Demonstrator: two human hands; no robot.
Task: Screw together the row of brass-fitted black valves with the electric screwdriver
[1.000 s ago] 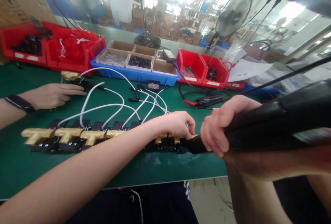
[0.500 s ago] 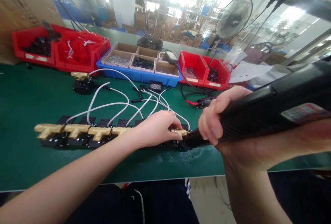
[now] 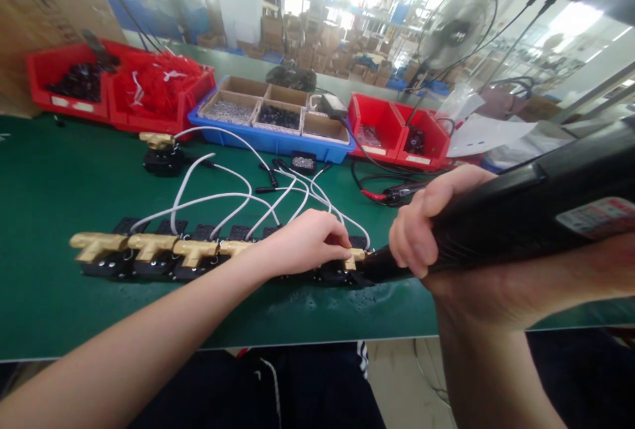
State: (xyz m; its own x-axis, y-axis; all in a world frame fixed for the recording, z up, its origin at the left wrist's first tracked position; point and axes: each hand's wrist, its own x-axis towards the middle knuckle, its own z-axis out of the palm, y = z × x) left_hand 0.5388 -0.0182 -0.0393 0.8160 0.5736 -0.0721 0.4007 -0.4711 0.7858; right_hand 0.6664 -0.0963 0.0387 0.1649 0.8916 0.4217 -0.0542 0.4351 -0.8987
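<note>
In the head view several brass tee valves, one a brass tee [image 3: 194, 252], sit in a row on black housings with white cables. My left hand [image 3: 312, 240] reaches to the right end of that row, thumb and fingertips closed on the last brass tee fitting [image 3: 354, 258]. My right hand [image 3: 421, 231] is wrapped round a black handheld power tool [image 3: 516, 211] with a label on its side. Its narrow nose points left and down, close against the end of that last valve unit. Whether the tip touches a screw cannot be seen.
Behind the row stand red bins [image 3: 149, 95], a blue tray [image 3: 278, 141] divided into compartments of small parts, and more red bins [image 3: 397, 128]. A separate brass valve [image 3: 159, 151] lies at back left. Loose white cables [image 3: 233, 171] with black plugs cross the green table.
The view has shifted slightly, so the bench items appear a little further right. Both hands keep their grips, and slightly more of the last brass fitting shows beside my left fingertips.
</note>
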